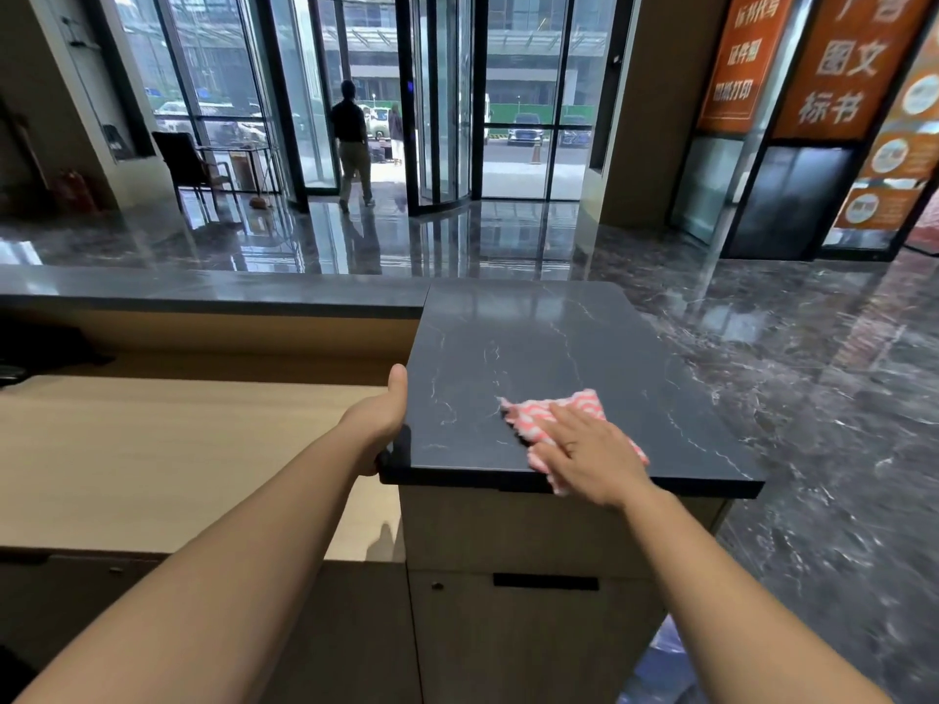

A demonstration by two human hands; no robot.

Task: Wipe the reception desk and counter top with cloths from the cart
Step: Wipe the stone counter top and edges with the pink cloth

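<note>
Glossy dark marble floor (792, 348) runs out to the glass doors (442, 94) beyond the raised black counter top (533, 348). Her right hand (592, 457) lies flat and unclenched on a pink-and-white cloth (554, 411) near the counter's front edge, pressing rather than grasping it. Her left hand (381, 414) clasps the counter's left edge above the lower wooden desk (167, 449).

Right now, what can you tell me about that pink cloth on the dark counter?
The pink cloth is soft fabric with a pink-and-white wavy pattern, lying crumpled flat on the dark marble-look counter top near its front edge. The right hand presses on it palm down with fingers spread, covering its middle. One corner hangs slightly over the front edge.
</note>
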